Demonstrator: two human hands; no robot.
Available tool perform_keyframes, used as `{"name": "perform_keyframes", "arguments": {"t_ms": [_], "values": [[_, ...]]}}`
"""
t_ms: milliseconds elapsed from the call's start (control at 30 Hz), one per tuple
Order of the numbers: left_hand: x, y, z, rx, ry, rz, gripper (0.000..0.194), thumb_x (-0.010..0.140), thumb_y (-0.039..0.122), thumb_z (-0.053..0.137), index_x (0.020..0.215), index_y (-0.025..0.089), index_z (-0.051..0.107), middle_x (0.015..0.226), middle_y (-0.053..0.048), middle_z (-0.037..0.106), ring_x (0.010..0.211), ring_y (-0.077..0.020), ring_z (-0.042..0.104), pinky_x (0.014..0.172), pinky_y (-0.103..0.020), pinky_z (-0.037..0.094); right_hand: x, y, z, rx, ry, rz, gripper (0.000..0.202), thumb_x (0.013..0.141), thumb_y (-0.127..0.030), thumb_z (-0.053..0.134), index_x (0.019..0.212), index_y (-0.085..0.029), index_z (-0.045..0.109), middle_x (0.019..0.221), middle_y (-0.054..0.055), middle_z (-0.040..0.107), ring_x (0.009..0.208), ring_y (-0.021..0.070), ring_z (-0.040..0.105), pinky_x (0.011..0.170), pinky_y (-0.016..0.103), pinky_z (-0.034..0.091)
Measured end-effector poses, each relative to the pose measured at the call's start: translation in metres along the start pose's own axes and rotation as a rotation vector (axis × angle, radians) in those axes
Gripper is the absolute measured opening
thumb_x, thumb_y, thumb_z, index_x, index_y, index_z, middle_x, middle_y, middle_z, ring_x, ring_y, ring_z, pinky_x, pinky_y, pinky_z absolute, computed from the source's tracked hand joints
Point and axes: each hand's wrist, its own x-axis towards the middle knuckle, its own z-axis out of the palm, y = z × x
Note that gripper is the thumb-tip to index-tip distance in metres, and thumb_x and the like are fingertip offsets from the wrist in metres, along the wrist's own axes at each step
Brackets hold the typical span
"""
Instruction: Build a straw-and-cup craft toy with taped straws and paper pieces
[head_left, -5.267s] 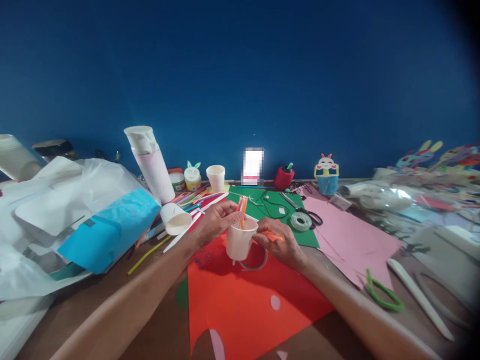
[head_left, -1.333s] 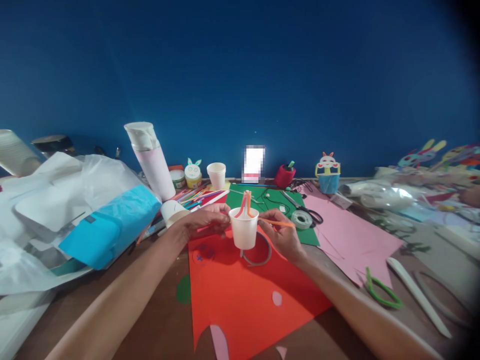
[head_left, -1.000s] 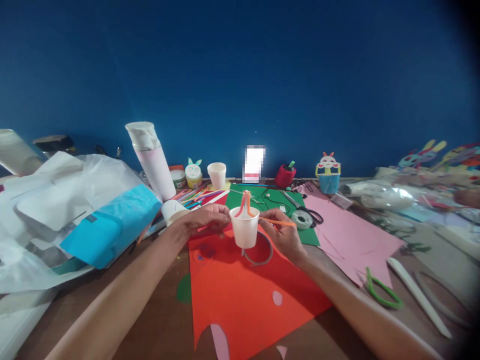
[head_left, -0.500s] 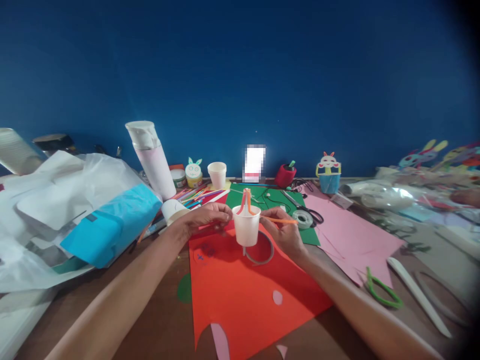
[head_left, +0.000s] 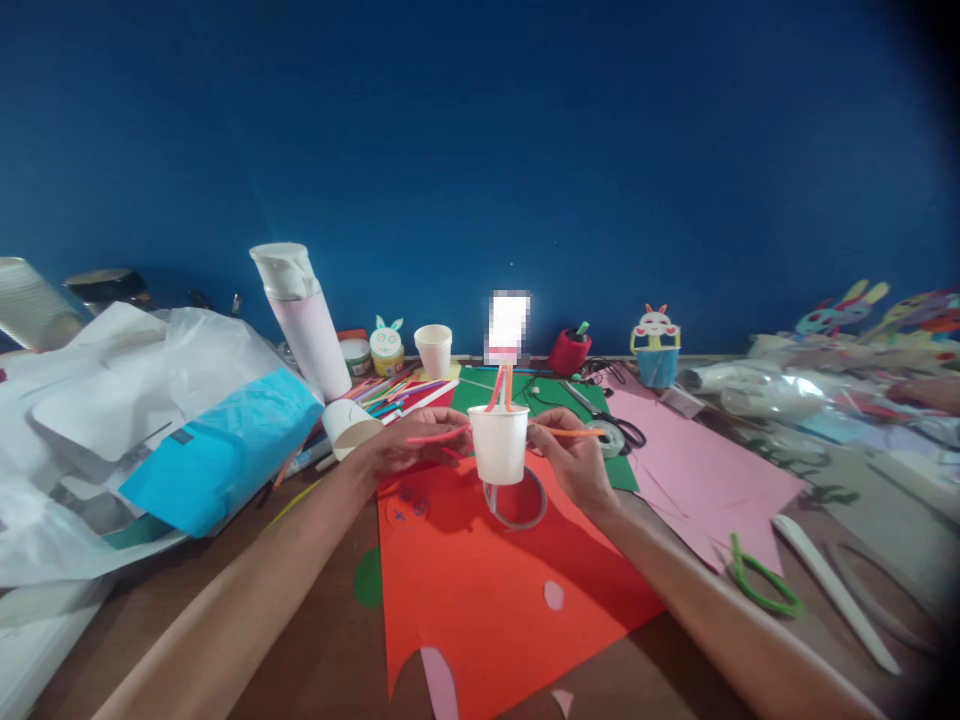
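A white paper cup (head_left: 499, 448) hangs upright between my hands, above a red sheet (head_left: 480, 590). A pale stick (head_left: 492, 498) pokes out beneath it, and pink and orange strands rise from its mouth. My left hand (head_left: 420, 440) is closed at the cup's left side on a pinkish-red pipe cleaner (head_left: 439, 436), whose end points left. On the other side my right hand (head_left: 574, 455) pinches an orange pipe cleaner (head_left: 570, 432) that sticks out to the right. The fingertips nearest the cup are partly hidden.
Behind the cup are a green sheet (head_left: 540, 388), scissors (head_left: 607, 412) and a tape roll (head_left: 609, 437). Another paper cup (head_left: 433, 352) stands by the blue wall. A white bottle (head_left: 304, 320) and plastic bag (head_left: 187, 350) fill the left; a green pipe cleaner (head_left: 765, 590) lies right.
The cup has shifted slightly right and nearer. The red pipe cleaner now sticks out on the cup's left at my left hand. My right hand keeps its pinch on the orange one.
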Motion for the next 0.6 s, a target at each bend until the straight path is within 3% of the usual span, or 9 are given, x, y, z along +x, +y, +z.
{"name": "perform_keyframes", "arguments": {"t_ms": [133,233,433,600], "values": [[-0.006,0.002,0.017,0.025,-0.177,0.047,0.036,0.062,0.024,0.071,0.096,0.019,0.059,0.088,-0.008,0.064,0.088,-0.0214,0.059,0.069,-0.028,0.047,0.001,-0.002,0.001,0.018,0.013,0.004,0.017,0.074,-0.033,0.06,0.072,-0.018,0.051,0.061,-0.003,0.055,0.055,0.0103,0.053,0.053,0.023,0.044],[-0.009,0.0,0.027,0.024,-0.221,0.086,0.036,0.062,0.023,0.07,0.096,0.021,0.06,0.084,-0.005,0.065,0.087,-0.022,0.059,0.073,-0.03,0.045,0.0,0.0,0.002,0.02,0.012,0.016,0.018,0.074,-0.034,0.06,0.073,-0.018,0.05,0.061,-0.002,0.055,0.056,0.0107,0.053,0.054,0.024,0.045],[0.0,-0.017,0.038,-0.017,-0.158,0.147,0.038,0.062,0.026,0.07,0.098,0.017,0.06,0.085,-0.007,0.065,0.088,-0.0221,0.058,0.078,-0.031,0.043,-0.002,0.005,0.003,0.048,-0.017,0.024,0.018,0.074,-0.034,0.061,0.076,-0.018,0.053,0.067,-0.001,0.058,0.063,0.0116,0.055,0.059,0.024,0.046],[0.004,-0.021,0.032,-0.091,-0.084,0.147,0.029,0.065,0.029,0.068,0.089,0.015,0.061,0.085,-0.008,0.064,0.084,-0.019,0.058,0.08,-0.03,0.042,0.003,0.001,-0.006,0.056,-0.136,0.041,0.027,0.078,-0.041,0.055,0.092,-0.018,0.053,0.084,0.005,0.063,0.073,0.0151,0.06,0.068,0.029,0.048]]}}
